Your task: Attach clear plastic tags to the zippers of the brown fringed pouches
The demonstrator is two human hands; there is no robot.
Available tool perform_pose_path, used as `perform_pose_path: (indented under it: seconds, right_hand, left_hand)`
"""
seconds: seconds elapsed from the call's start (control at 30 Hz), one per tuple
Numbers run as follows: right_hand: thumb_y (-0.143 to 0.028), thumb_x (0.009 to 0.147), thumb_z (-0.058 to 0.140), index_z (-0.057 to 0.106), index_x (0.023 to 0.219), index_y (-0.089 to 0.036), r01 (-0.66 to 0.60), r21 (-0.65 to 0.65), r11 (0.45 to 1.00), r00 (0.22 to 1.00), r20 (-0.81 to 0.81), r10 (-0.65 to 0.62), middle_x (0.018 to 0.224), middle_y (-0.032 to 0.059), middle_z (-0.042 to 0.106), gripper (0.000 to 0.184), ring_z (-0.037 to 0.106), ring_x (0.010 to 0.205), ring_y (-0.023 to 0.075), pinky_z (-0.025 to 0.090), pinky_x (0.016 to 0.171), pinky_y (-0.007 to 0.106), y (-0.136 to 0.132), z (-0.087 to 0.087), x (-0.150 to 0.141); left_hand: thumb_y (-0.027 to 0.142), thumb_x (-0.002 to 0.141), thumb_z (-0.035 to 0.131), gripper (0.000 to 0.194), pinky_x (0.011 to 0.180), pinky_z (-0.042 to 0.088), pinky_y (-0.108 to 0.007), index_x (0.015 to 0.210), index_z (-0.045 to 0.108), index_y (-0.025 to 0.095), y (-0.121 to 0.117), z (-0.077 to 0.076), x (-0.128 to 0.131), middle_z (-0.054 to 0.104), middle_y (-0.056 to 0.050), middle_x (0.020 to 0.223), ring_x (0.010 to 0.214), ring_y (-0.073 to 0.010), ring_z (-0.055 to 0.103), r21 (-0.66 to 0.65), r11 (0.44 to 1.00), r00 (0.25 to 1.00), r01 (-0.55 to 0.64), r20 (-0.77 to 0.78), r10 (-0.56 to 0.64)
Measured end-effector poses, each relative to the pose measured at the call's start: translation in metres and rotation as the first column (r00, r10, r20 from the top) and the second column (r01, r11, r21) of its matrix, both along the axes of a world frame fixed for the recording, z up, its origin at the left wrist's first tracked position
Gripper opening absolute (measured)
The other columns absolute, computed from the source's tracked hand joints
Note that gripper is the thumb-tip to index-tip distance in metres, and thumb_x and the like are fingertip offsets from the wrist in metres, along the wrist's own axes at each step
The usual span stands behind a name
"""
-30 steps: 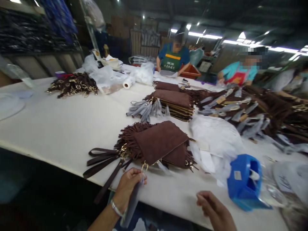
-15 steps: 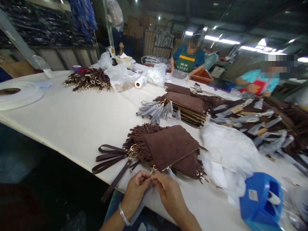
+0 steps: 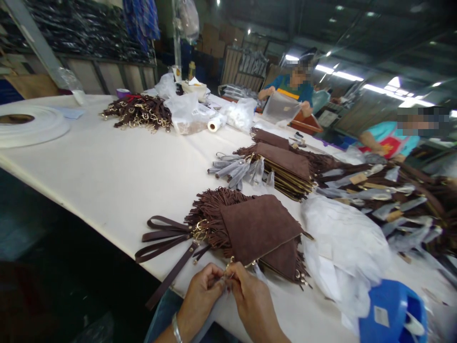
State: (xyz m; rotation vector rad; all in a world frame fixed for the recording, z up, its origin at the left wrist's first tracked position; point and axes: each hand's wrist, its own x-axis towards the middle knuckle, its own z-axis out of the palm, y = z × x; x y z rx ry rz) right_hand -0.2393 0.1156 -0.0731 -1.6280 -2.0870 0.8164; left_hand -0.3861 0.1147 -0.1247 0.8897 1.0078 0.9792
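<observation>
Bench: long white-topped bench (image 3: 117,162).
Pouch: flat dark-brown suede pouch (image 3: 260,228), overlapping another near the bench's edge; probably light, floppy, grippy; best supported under its broad body.
Hands: left hand (image 3: 200,297), right hand (image 3: 254,297), fingertips pinched closed beside small gold metal clasp (image 3: 232,260); contents hidden.
Clasp: likely rigid, slick; take its sides.

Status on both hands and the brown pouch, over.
Left hand, right hand together at brown pouch's clasp. Nothing visibly blocking them.
</observation>
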Motion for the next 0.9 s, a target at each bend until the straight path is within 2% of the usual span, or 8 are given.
perform_pose_path:
  seconds: [0.27,0.5,0.67,0.77,0.9]
  right_hand:
    - [-0.009,0.083,0.042,0.048,0.091,-0.023,0.017,-0.036,0.999,0.998,0.068,-0.015,0.07,-0.0033,0.064,0.018,0.062,0.064,0.0154,0.036,0.059,0.022,0.003,0.004,-0.002]
    - [-0.011,0.083,0.045,0.048,0.089,-0.024,0.039,-0.068,0.997,0.995,0.089,-0.033,0.071,-0.0041,0.064,0.015,0.063,0.066,0.0162,0.033,0.059,0.023,0.003,0.006,-0.003]
    - [-0.011,0.083,0.045,0.048,0.09,-0.025,0.047,-0.078,0.996,0.996,0.082,-0.041,0.073,-0.0043,0.064,0.016,0.063,0.068,0.016,0.033,0.06,0.023,0.004,0.006,-0.003]
    - [-0.008,0.081,0.044,0.048,0.09,-0.024,0.042,-0.07,0.997,0.996,0.082,-0.036,0.073,-0.0044,0.064,0.019,0.062,0.068,0.0158,0.032,0.06,0.023,0.004,0.005,-0.003]
    - [-0.007,0.081,0.044,0.047,0.089,-0.024,0.041,-0.063,0.997,0.997,0.063,-0.037,0.072,-0.0045,0.062,0.019,0.06,0.065,0.0149,0.032,0.058,0.023,0.004,0.004,-0.004]
  left_hand:
    - [0.022,0.08,0.058,0.007,0.075,0.044,-0.029,0.086,0.06,0.017,-0.002,0.002,-0.002,0.067,-0.004,0.084,0.083,-0.0205,0.06,0.057,0.997,0.999,0.044,-0.022,-0.043]
    - [0.014,0.073,0.064,0.02,0.079,0.043,-0.029,0.093,0.059,0.017,-0.003,0.008,-0.007,0.066,-0.005,0.089,0.089,-0.0219,0.06,0.106,0.989,0.994,0.103,-0.047,-0.098]
    - [0.025,0.079,0.062,0.013,0.076,0.043,-0.028,0.089,0.06,0.017,-0.003,0.008,-0.004,0.067,-0.004,0.086,0.085,-0.0212,0.06,0.078,0.994,0.996,0.074,-0.063,-0.069]
    - [0.034,0.086,0.053,0.019,0.07,0.042,-0.027,0.086,0.061,0.017,-0.004,0.008,-0.002,0.065,-0.003,0.079,0.077,-0.0193,0.058,0.074,0.996,0.989,0.056,-0.138,-0.045]
    - [0.038,0.087,0.049,0.025,0.067,0.039,-0.026,0.081,0.063,0.017,-0.003,0.01,-0.003,0.063,-0.002,0.074,0.073,-0.0182,0.054,0.087,0.996,0.979,0.031,-0.201,-0.012]
